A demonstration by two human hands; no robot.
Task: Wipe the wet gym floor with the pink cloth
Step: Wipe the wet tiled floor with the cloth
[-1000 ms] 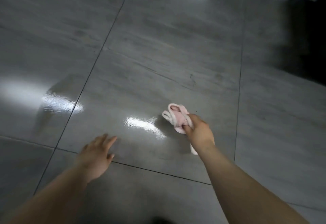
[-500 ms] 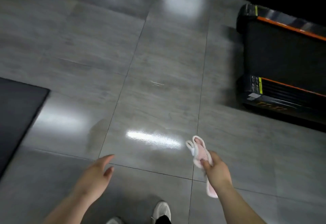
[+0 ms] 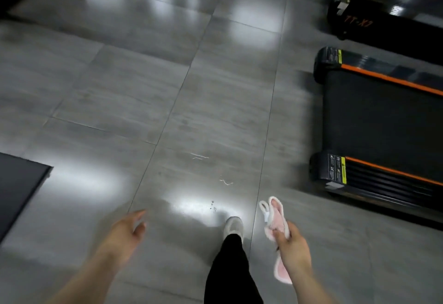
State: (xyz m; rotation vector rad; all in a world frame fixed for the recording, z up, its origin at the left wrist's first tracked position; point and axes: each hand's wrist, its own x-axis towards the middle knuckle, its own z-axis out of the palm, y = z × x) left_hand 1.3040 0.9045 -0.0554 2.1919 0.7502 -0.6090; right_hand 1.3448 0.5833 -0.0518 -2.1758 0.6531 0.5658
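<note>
Where the person stands on the grey tiled floor [image 3: 167, 102], the head view looks down on both bare arms held forward. The right hand [image 3: 294, 247] grips the pink cloth [image 3: 276, 222], fingers curled round its bunched middle; 1 white-edged end sticks up past the knuckles and the other hangs below the wrist, so the cloth is up in the air, off the tiles. The left hand [image 3: 124, 234] holds nothing, its fingers loose and blurred. The 2 hands are well apart, with 1 pale shoe [image 3: 233, 227] and a black trouser leg [image 3: 230, 277] between them. Bright glossy patches shine on the floor just ahead of the shoe, and thin white squiggles [image 3: 200, 157] mark the tile beyond. To the right stands a black treadmill [image 3: 383, 126] with orange trim, a second machine [image 3: 383, 23] behind it; a dark mat [image 3: 16, 188] lies at the left edge
</note>
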